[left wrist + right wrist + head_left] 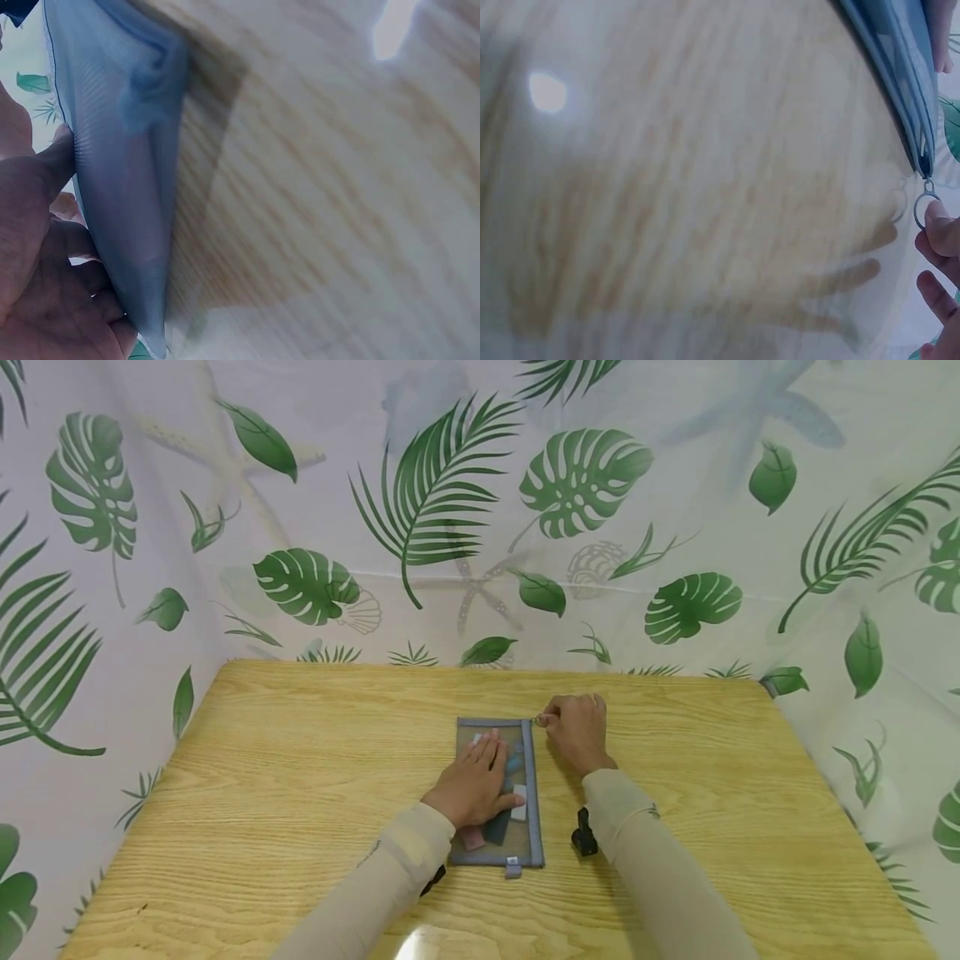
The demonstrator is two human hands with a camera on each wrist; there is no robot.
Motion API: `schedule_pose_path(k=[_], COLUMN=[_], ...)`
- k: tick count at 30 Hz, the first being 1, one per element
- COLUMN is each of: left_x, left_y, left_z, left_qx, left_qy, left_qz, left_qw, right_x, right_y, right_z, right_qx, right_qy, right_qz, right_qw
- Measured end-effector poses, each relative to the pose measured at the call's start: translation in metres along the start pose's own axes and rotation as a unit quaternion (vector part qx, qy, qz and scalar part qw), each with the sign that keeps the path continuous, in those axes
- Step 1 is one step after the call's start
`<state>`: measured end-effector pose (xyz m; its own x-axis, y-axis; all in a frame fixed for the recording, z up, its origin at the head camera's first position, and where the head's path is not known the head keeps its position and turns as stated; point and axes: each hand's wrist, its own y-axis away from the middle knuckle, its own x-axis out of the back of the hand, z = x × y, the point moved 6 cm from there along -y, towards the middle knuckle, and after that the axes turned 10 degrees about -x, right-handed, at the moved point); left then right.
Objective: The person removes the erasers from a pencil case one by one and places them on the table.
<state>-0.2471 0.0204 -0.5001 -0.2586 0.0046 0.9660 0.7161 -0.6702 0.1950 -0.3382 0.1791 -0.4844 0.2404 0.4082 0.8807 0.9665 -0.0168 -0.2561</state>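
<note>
- Here's the pouch [533, 810], edged in grey-blue!
- And a pink piece [473, 839], a dark piece [497, 832], a white piece [520, 812], a bright-blue piece [513, 763]!
- Yellow wood grain, streaking right across the table [315, 760]!
- Cream for the sleeves [678, 868]!
- Green leaves [772, 477], pale starfish [227, 464], all over the white backdrop [480, 377]!

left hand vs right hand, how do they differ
The left hand rests on the pouch, fingers straight; the right hand is curled, pinching the ring pull. The left covers part of the pouch; the right is beside its corner. Both are bare, with pale sleeves.
</note>
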Motion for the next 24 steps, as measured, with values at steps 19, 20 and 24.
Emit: schedule_pose_path(k=[19,20,24], left_x=[0.000,-0.001,-0.004], left_y=[-0.001,-0.001,-0.001], left_z=[0.001,0.001,-0.002], left_qx=[-0.007,-0.009,-0.018], left_qy=[0.007,0.009,0.016], left_qz=[0.002,0.003,0.012], left_qw=[0.9999,0.9999,0.9996], right_x=[0.007,0.008,0.011], right_y=[-0.002,-0.003,-0.003], right_z=[0.005,0.006,0.008], right_qx=[-0.026,-0.025,-0.022], right_qy=[-0.020,-0.028,-0.068], right_qz=[-0.059,-0.063,-0.106], right_qw=[0.9977,0.9973,0.9918])
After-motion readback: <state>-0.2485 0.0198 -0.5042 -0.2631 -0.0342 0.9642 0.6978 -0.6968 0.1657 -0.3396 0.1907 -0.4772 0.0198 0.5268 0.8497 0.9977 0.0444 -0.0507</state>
